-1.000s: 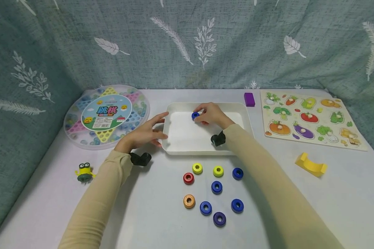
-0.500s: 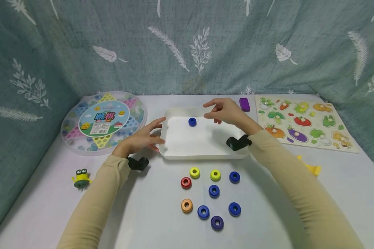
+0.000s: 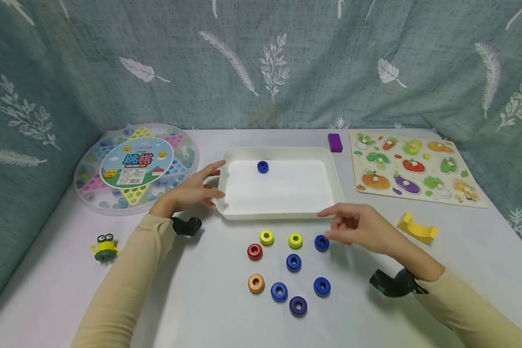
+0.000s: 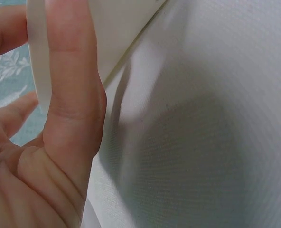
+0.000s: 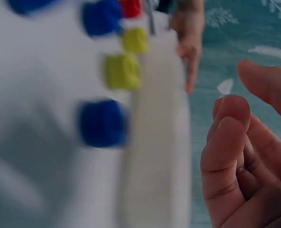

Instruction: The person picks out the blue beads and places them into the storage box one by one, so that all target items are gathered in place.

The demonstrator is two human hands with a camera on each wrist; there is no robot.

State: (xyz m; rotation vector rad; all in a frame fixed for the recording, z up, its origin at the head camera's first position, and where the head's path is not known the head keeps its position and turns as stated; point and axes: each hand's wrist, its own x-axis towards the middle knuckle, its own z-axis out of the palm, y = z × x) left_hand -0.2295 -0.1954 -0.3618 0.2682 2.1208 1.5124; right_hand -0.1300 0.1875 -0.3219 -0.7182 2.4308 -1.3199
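Note:
My left hand [image 3: 187,194] rests with fingers and thumb extended against the left side of a white tray [image 3: 282,191]. In the left wrist view, its fingers lie along the tray wall [image 4: 119,33]. One blue ring [image 3: 263,171] sits inside the tray near the back. My right hand [image 3: 358,227] holds nothing; its index finger reaches over the tray's front right corner, and its thumb is right by a blue ring [image 3: 321,248] on the table. That ring, blurred, also shows in the right wrist view, where the right hand [image 5: 249,156] has thumb and index apart.
In front of the tray lie yellow rings [image 3: 267,242], a red ring [image 3: 254,256], an orange ring [image 3: 256,290], a purple ring [image 3: 298,312] and more blue rings [image 3: 279,298]. Around them are a marble game [image 3: 137,169], a figurine [image 3: 106,249], a vegetable puzzle [image 3: 417,169], a yellow arch [image 3: 417,229] and a purple block [image 3: 335,143].
My right hand let go of the blue ring in the tray, lifted away, then moved right and toward me to the loose rings. My left hand stayed at the tray.

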